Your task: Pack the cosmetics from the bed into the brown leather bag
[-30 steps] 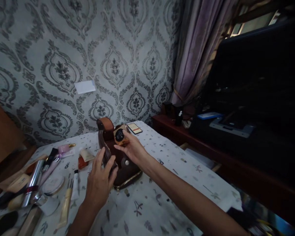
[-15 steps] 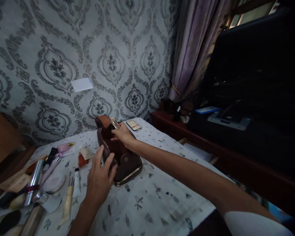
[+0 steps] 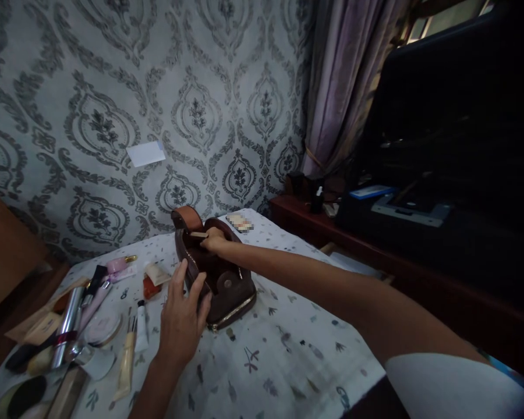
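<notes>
A dark brown zippered bag point(image 3: 233, 302) lies unzipped on the patterned cloth, its orange-brown strap point(image 3: 190, 219) standing at the far end. My right hand point(image 3: 215, 241) reaches into the opening, fingers closed on a small beige item point(image 3: 198, 235) whose kind I cannot make out. Part of those fingers is hidden in the bag. Resting against the bag's left side, my left hand point(image 3: 184, 314) has its fingers spread and holds nothing. Left of it lie a small white tube with a black cap point(image 3: 141, 329) and a cream-coloured tube point(image 3: 126, 364).
Several cosmetics cover the cloth's left part, among them a silver tube point(image 3: 67, 326), a round compact point(image 3: 102, 326) and a pink bottle point(image 3: 117, 265). A blurred flat card-like thing point(image 3: 239, 222) lies beyond the bag. A dark red desk point(image 3: 290, 212) stands at right.
My right hand has moved down into the bag, taking the item it holds from above the rim to lower inside. My left hand stays at the bag's side. The view has shifted slightly.
</notes>
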Demonstrator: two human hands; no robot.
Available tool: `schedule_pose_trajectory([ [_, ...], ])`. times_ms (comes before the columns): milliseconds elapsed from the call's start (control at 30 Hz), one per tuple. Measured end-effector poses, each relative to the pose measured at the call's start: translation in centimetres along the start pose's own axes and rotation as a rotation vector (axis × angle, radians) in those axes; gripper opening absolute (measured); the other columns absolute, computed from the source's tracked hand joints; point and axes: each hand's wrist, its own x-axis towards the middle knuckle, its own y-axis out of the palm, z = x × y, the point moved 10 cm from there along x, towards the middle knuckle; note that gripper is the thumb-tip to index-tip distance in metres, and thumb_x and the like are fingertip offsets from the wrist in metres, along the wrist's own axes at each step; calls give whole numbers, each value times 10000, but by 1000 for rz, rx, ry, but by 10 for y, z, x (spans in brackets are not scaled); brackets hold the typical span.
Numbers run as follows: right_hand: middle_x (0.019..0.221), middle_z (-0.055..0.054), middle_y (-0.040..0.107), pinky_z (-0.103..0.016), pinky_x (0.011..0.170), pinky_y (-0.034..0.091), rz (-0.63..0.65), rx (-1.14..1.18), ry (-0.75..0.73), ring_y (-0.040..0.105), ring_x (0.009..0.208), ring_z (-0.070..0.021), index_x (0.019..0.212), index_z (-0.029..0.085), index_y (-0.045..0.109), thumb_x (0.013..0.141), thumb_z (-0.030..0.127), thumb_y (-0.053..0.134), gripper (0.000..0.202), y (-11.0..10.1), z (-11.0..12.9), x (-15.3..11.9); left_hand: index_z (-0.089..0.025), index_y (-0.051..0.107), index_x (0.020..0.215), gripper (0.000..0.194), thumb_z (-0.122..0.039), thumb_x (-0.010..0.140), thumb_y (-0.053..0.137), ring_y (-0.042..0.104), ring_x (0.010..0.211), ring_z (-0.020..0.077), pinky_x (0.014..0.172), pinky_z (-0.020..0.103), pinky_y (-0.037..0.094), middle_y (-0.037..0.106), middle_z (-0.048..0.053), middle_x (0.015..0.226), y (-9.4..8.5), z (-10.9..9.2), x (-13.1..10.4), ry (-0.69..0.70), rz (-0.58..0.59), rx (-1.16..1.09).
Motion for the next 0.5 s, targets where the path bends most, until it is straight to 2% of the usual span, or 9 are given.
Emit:
schedule_pose_trajectory([
  [100,1147,-91,640,-390,855,552,54,-19,7,638,1029,-221,1146,152,628,901,304,659,290,12,1,2,-189,571,1235,297,-226,945,522,459,1347,373,961,518,535,386,204,1488,1,0,1,-6,9,4],
  [167,1226,-89,607,-411,878,545,77,4,-16,624,1062,-220,1225,170,589,933,343,614,340,19,5,1,-195,565,1239,299,-229,945,526,446,1358,368,978,519,526,392,197,1481,1,0,1,-9,15,1],
  [333,1239,-75,599,-409,881,539,97,94,-150,611,1097,-254,1236,177,589,916,353,636,368,24,13,-7,-191,570,1229,290,-235,946,524,460,1342,364,969,509,535,393,194,1478,2,0,1,-4,13,1],
  [500,1250,-83,596,-418,894,535,108,85,-282,612,1071,-239,1216,154,601,941,361,594,344,19,17,-12,-183,582,1227,295,-239,944,522,445,1354,375,977,519,525,390,200,1486,3,0,1,-4,20,0],
])
